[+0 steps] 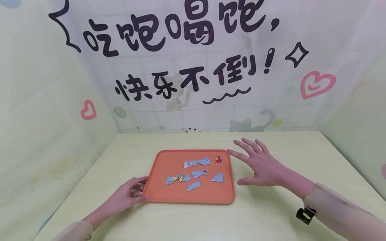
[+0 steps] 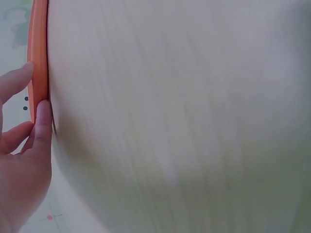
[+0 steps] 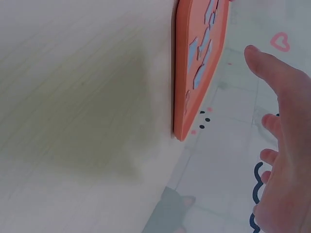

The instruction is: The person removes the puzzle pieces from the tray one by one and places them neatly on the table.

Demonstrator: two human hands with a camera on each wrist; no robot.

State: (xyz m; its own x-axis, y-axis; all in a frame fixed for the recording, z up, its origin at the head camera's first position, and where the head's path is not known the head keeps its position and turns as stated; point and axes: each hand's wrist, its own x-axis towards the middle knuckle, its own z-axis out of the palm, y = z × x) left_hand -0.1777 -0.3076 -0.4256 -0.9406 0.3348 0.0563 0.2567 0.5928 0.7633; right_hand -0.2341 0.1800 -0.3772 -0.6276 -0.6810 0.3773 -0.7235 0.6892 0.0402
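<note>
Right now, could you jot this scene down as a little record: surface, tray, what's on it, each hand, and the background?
Surface: pale wood-grain table
Tray: orange tray, flat, with a raised rim
On the tray: mostly pale blue, irregular pieces, plus a small red piece near the far right corner
Pieces joined: some lie close together; too small to tell
Left hand: holds the tray's left edge
Right hand: fingers spread, beside the tray's right edge, holding nothing
Background: wall with black writing
</note>
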